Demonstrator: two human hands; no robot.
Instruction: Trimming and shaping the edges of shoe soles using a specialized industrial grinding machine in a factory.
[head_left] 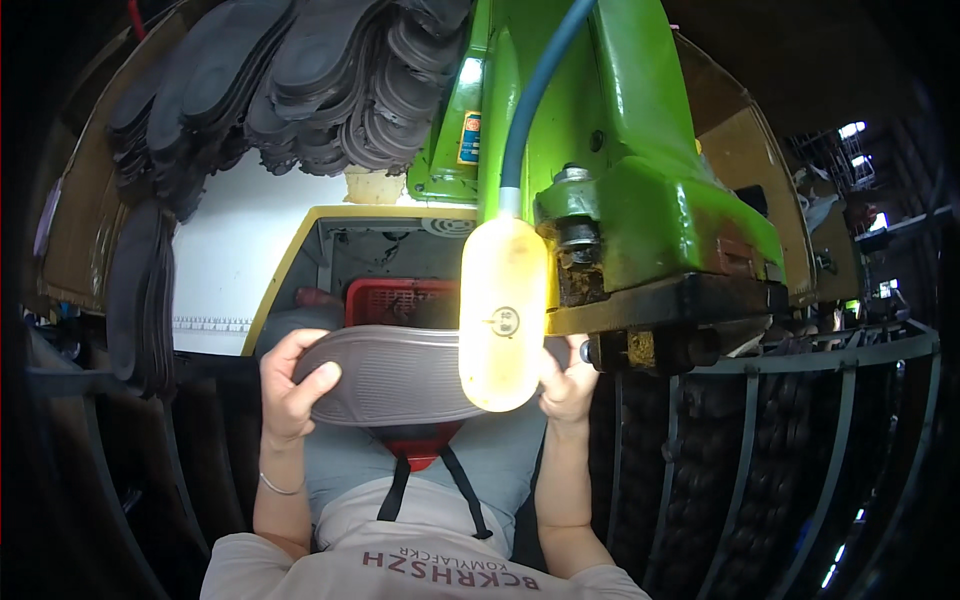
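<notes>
Under the glowing yellow lamp (503,290), a dark-grey ribbed shoe sole (400,375) spans crosswise toward both hands, its ribbed face upward, probably for a clear view. The left hand (290,390) pinches one end, thumb on top for steadiness, it seems; the lamp hides whether the right hand (570,388) grips the other. Similar stacked soles (325,65) sit ahead, apparently within reach.

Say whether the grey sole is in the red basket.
Out: the left hand grips one end of the grey sole in front of the red basket; a lamp partly hides the end by the right hand.
</notes>
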